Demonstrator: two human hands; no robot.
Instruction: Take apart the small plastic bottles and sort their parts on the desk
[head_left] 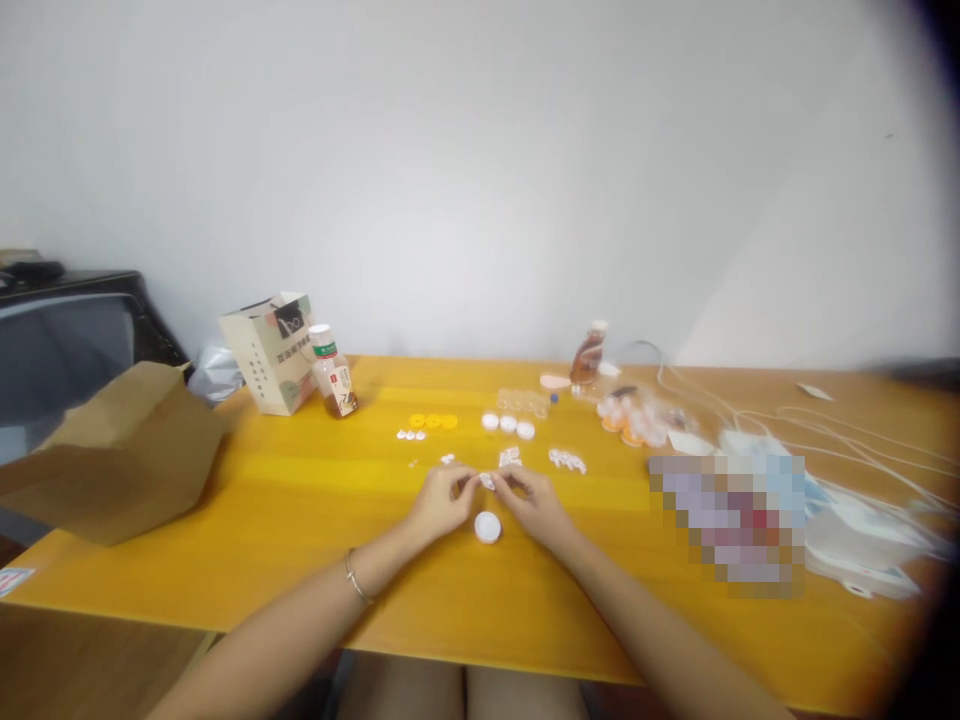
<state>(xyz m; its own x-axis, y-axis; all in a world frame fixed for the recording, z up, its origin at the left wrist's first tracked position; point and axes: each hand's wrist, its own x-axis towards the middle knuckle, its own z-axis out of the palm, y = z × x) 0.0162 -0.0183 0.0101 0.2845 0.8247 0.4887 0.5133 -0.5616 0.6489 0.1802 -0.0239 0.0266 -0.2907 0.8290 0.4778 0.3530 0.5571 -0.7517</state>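
Between the fingertips of my left hand (448, 497) and my right hand (531, 503) is a small white piece (487, 481), pinched by both and too blurred to name. Just below it on the table lies a round white lid (487, 527). Beyond my fingers sit a small pile of white pieces with dark marks (510, 457) and, to the right, a row of similar pieces (568, 461). A few tiny white bits (448, 459) lie by my left hand. Farther back are three white lids (508, 425), yellow rings (433, 421) and small white discs (410, 435).
A brown paper bag (127, 450) stands at left, near a printed carton (274, 355) and a white-capped bottle (334, 372). A bottle of dark liquid (589, 353) stands at the back. Orange-and-white containers (634, 420), cables (832, 425) and plastic packaging (862, 545) lie at right.
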